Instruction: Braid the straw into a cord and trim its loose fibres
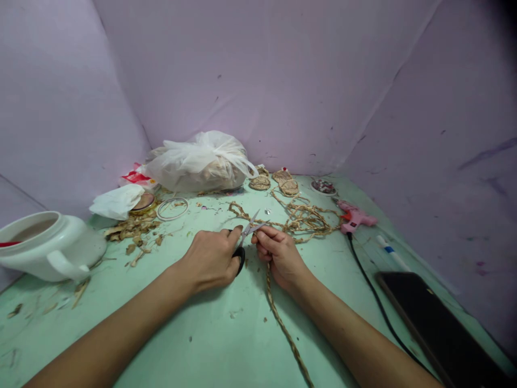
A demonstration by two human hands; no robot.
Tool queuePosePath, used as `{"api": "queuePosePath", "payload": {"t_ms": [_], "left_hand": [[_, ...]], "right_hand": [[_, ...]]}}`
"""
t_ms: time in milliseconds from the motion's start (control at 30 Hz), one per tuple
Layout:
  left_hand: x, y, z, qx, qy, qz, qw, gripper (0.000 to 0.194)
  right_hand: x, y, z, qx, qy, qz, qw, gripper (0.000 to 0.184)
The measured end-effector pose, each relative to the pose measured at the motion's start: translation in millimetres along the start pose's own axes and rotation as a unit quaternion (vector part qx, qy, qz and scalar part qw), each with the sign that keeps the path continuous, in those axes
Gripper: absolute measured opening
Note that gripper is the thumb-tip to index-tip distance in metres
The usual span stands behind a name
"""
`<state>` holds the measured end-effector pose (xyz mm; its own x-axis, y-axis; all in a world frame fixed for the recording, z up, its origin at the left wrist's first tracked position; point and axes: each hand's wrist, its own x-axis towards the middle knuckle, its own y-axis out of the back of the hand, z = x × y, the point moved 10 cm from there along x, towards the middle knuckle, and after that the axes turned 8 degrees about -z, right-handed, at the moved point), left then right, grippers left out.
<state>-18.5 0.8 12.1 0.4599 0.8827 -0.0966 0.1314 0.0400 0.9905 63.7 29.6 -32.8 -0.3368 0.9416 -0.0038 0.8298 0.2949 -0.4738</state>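
Green table: scissors in left grip, rope seemingly beneath right grip.

Single head view — faces forward and down over tabletop, left hand and right hand near — wall beyond.

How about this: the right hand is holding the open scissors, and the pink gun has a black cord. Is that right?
Not quite. The head view shows the open scissors in the left hand; the right hand is holding the rope. The pink gun does have a black cord.
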Motion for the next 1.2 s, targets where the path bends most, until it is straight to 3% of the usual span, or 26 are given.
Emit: {"api": "queuePosePath", "payload": {"t_ms": [433,1200], "left_hand": [[1.1,-7.2,4.8,-0.011,0.005,-0.031,0.999,0.038],[-0.7,-0.6,3.5,-0.064,0.001,-0.043,0.997,0.021]], "right_hand": [[-2.4,1.4,-2.3,0.017,0.027,0.025,0.999,0.014],[-2.2,15.0,-0.2,-0.007,0.027,0.079,0.997,0.019]]}}
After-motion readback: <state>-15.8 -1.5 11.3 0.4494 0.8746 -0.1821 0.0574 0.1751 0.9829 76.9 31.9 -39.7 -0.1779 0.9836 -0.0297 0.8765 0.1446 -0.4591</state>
